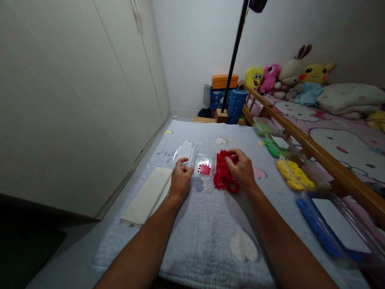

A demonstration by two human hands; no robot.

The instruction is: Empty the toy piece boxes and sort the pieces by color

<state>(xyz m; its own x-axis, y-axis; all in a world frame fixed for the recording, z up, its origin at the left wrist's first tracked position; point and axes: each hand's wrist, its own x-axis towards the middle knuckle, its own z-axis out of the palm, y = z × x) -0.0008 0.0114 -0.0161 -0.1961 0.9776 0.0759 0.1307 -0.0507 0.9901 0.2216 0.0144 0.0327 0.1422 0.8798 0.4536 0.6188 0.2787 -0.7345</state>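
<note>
A clear plastic box (210, 150) lies on a pale blue quilt (207, 224), with a few red pieces (204, 169) inside. My left hand (180, 178) grips the box's near left corner, fingers curled on its rim. Just right of the box sits a pile of red plastic pieces (222, 176). My right hand (242, 168) rests on this pile with fingers bent, pinching at the pieces. Its fingertips are partly buried in the red pile.
A clear lid (182, 152) lies left of the box, and a folded cream cloth (148, 196) nearer. Along the right stand clear boxes of green (272, 147), yellow (294, 174) and blue pieces (319, 228). A wooden bed rail (325, 160), plush toys and a black pole (234, 56) lie beyond.
</note>
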